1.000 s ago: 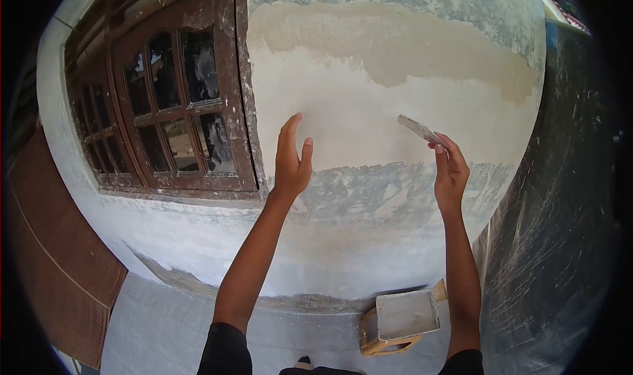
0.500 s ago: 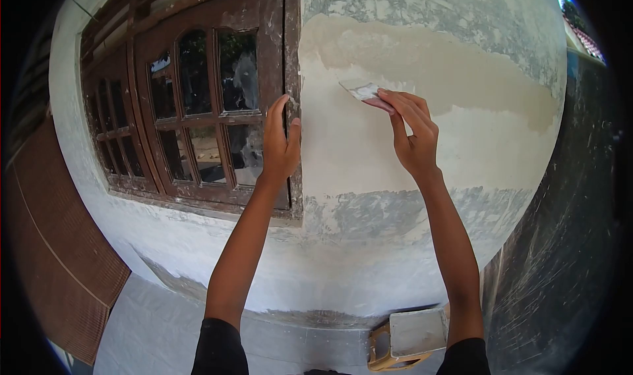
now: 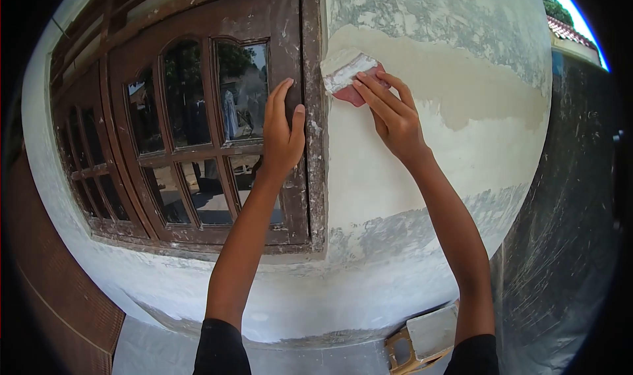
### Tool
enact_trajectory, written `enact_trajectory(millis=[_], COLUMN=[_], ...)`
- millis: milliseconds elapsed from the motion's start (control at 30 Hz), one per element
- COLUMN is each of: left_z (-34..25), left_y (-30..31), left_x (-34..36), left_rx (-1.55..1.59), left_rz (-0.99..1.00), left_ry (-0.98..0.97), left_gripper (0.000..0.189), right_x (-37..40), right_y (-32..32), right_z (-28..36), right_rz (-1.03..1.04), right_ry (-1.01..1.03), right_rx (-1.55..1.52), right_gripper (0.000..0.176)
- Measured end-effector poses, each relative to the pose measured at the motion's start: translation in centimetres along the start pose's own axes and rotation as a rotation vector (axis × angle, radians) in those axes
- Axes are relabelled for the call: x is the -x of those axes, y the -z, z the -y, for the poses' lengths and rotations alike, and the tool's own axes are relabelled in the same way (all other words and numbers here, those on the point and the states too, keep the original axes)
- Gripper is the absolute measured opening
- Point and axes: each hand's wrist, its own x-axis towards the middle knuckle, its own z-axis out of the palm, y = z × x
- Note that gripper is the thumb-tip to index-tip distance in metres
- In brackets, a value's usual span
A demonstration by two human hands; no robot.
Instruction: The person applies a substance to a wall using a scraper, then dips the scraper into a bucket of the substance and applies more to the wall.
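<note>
Right of the brown wooden window frame (image 3: 315, 144), right hand (image 3: 392, 121) grips a plaster-smeared red scraper (image 3: 348, 75) angled up-left toward it; left hand (image 3: 282, 138) rests open on the frame.

My scraper (image 3: 349, 78), in my right hand (image 3: 393, 119): dull red-pink, caked white-grey on top. Wall (image 3: 422, 171): off-white, with a tan-beige band across the upper part and mottled grey patches at the top and low down. Window frame (image 3: 290, 19) under my left hand (image 3: 282, 134): dark brown wood, flecked with white splatter. My sleeves (image 3: 221, 348): black. Box (image 3: 428, 335) on the floor (image 3: 151, 355): tan wood sides, pale grey face. Floor: light grey.
</note>
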Motion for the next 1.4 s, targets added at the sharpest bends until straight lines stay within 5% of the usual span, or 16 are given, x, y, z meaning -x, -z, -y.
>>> enact_trajectory(millis=[200, 467, 1067, 1400], left_z=[1.8, 2.2, 2.0, 2.1], left_y=[0.1, -0.6, -1.4, -1.9], left_x=[-1.0, -1.5, -1.4, -1.7], left_rx=[0.106, 0.170, 0.101, -0.041], left_rz=[0.003, -0.010, -0.006, 0.017], left_ry=[-0.056, -0.143, -0.174, -0.266], left_gripper=[0.046, 0.047, 0.047, 0.048], right_x=[0.4, -0.3, 1.5, 3.7], right_y=[0.0, 0.6, 3.0, 6.1], right_z=[1.6, 2.7, 3.7, 5.5], right_rz=[0.182, 0.387, 0.643, 0.533], right_ry=[0.033, 0.127, 0.202, 0.112], right_rx=[0.331, 0.571, 0.576, 0.337], right_gripper=[0.052, 0.036, 0.034, 0.033])
